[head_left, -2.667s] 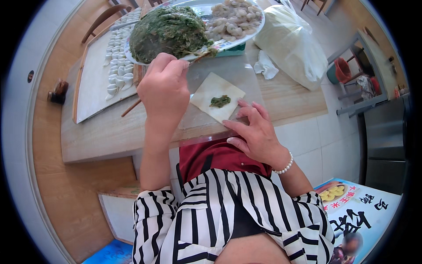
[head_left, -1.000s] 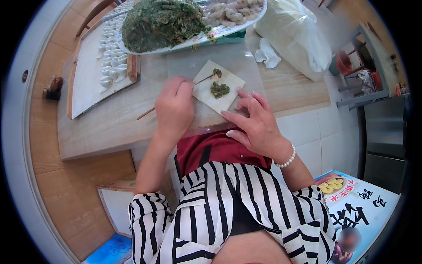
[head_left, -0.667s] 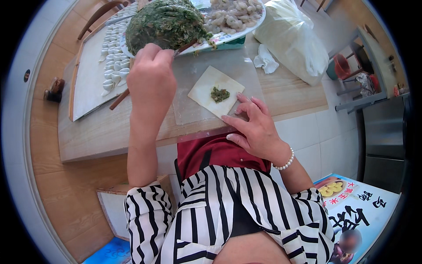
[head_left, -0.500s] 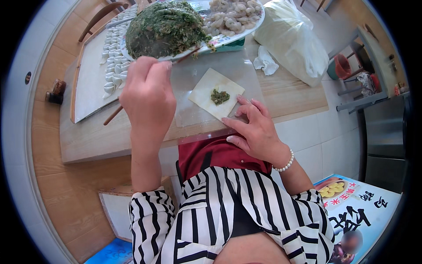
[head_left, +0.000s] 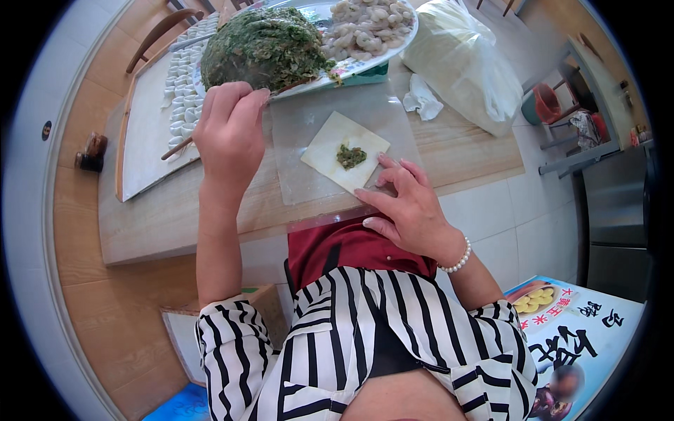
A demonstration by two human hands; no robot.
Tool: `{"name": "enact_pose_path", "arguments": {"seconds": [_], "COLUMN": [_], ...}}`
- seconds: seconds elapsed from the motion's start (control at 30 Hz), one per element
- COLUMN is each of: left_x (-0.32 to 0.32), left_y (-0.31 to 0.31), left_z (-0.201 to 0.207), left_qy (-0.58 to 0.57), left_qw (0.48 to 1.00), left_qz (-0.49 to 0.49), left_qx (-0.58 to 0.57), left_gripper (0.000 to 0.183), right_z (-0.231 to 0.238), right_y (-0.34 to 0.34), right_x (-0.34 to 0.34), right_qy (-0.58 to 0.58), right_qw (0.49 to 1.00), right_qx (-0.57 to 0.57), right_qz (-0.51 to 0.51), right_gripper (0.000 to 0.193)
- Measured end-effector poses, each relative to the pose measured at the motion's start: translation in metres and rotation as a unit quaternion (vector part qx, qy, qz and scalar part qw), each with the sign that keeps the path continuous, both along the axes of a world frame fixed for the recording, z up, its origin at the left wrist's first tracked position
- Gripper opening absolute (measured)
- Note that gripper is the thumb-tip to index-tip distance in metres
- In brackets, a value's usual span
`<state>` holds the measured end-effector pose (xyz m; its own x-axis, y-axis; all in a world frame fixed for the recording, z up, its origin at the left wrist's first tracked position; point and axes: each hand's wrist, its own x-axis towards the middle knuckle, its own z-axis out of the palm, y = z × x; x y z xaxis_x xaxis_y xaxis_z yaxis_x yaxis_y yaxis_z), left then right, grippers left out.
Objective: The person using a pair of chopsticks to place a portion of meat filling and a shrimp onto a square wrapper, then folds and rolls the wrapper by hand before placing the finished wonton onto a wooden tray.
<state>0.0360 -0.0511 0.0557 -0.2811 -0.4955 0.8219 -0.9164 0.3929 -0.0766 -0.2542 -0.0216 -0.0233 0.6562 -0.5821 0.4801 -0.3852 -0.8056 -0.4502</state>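
Note:
My left hand (head_left: 230,130) is closed round a thin brown chopstick (head_left: 177,148), whose far end lies by the rim of a large plate (head_left: 365,64). On that plate are a mound of chopped green filling (head_left: 261,48) and a heap of peeled shrimp (head_left: 368,28). A square dough wrapper (head_left: 324,151) lies flat on a clear plastic sheet (head_left: 291,172), with a small dab of filling (head_left: 350,156) in its middle. My right hand (head_left: 411,207) rests at the wrapper's near right edge, fingers spread and fingertips touching it.
Left of the plate, a board (head_left: 144,151) bears rows of folded dumplings (head_left: 184,98). A crumpled white tissue (head_left: 423,97) and a bulging plastic bag (head_left: 463,67) sit at the right. The wooden table's near edge (head_left: 161,249) runs before me; small jars (head_left: 91,151) stand far left.
My left hand has shifted a little up and to the left with the chopstick. My right hand and the wrapper have stayed in place.

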Motion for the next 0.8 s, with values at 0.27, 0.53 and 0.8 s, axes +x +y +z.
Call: {"name": "enact_pose_path", "arguments": {"seconds": [0.27,0.53,0.8], "left_x": [-0.025,-0.031,-0.04], "left_y": [0.022,0.014,0.0], "left_z": [0.011,-0.015,-0.017], "left_qy": [0.019,-0.001,0.064], "left_qw": [0.983,0.999,0.998], "left_qz": [0.158,0.047,-0.019], "left_qx": [0.088,0.015,-0.006], "left_gripper": [0.007,0.014,0.02], "right_z": [0.0,-0.002,-0.001], "right_y": [-0.001,0.0,-0.001], "right_x": [-0.002,-0.001,-0.002], "right_qy": [0.005,0.001,0.014], "right_qw": [1.0,1.0,1.0], "right_qx": [-0.006,0.003,0.013], "right_qz": [0.001,0.008,0.006], "right_gripper": [0.051,0.05,0.05]}}
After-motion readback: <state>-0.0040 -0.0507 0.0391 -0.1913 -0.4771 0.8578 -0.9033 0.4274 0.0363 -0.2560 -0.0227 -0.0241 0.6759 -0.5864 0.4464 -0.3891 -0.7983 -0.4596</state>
